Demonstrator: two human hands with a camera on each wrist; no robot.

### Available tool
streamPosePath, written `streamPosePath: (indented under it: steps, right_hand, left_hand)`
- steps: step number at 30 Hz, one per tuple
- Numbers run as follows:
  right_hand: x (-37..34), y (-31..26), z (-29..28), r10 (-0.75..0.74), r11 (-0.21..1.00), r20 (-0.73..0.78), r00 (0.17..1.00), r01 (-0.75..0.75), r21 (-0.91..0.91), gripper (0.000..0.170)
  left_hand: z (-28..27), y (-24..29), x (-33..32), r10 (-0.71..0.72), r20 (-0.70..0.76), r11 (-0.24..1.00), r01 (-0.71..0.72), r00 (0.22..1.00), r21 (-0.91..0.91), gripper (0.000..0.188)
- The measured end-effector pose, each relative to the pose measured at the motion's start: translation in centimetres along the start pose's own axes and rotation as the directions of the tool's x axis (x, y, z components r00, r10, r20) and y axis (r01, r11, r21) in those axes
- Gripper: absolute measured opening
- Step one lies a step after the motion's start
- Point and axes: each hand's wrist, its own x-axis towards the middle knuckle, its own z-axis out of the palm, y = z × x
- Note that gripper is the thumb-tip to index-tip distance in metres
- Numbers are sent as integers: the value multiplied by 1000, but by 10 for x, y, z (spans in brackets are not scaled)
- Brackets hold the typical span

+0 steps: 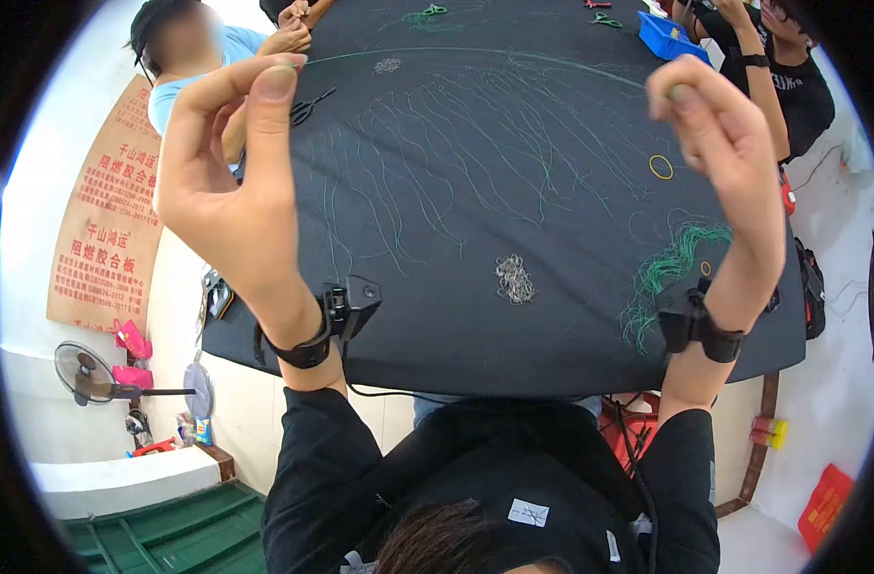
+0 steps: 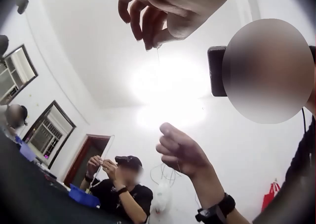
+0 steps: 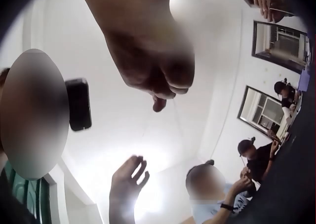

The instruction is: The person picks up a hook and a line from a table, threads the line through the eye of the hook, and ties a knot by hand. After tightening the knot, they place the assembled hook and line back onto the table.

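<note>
A thin green line [image 1: 475, 51] bows across the head view between the two raised hands, above the black table. At its left end, the left hand [image 1: 236, 182] pinches it between thumb and forefinger. The right hand [image 1: 729, 143] has its fingers curled with the thumb against them, the line's other end meeting them. In the left wrist view, a short bit of line hangs by the fingertips of the left hand [image 2: 177, 9], with the right hand [image 2: 185, 152] below. Faint line shows by the right hand [image 3: 148, 61] in the right wrist view.
Separate green threads [image 1: 427, 163] lie across the black table [image 1: 437, 335]. Nearer are a silver metal heap [image 1: 515, 279] and a green thread bundle [image 1: 681, 253]. Around them are a yellow ring [image 1: 661, 167], black scissors [image 1: 312, 105] and a blue tray [image 1: 668, 40]. People sit opposite.
</note>
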Motion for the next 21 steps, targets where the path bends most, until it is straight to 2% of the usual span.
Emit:
streamPosePath:
  steps: [1,2,4,5,7,8,9,11,12,15,21]
  right_hand:
    - [-3,1,-13,80,996,-21,997,-80,-38,20]
    - [-3,2,-30,102,995,115,988,-99,-26,16]
    - [-9,1,-24,154,968,-15,988,-154,-197,16]
    - [-12,1,-20,169,942,-84,982,-186,-278,17]
    - [-14,3,-13,2,850,-247,969,-132,-510,18]
    - [-14,1,-9,-93,779,-308,947,-123,-615,19]
    - [-12,-8,-5,-30,859,-259,965,-108,-501,19]
    - [-6,-35,10,76,964,-136,988,-107,-242,21]
    - [-6,-43,20,71,982,-96,993,-86,-167,18]
    - [-7,-47,42,-9,997,3,1000,9,77,13]
    - [-11,-56,48,92,957,80,993,-110,270,13]
  left_hand:
    - [1,0,-1,-1,23,1000,1,1000,-6,8]
    - [2,1,-2,-2,44,1000,2,999,-12,7]
    - [8,0,-7,9,86,1000,-8,996,-12,5]
    - [10,4,-10,23,163,999,-30,986,43,4]
    - [20,8,-15,50,257,997,-31,965,-75,8]
    - [21,9,-16,141,329,990,-129,934,-59,7]
    - [21,10,-17,227,402,973,-226,887,-51,6]
    - [26,12,-22,215,391,976,-180,895,-123,10]
    - [27,14,-24,216,396,975,-177,893,-132,11]
    - [27,20,-27,212,397,975,-168,893,-142,15]
    - [22,28,-28,230,390,972,-193,892,-133,15]
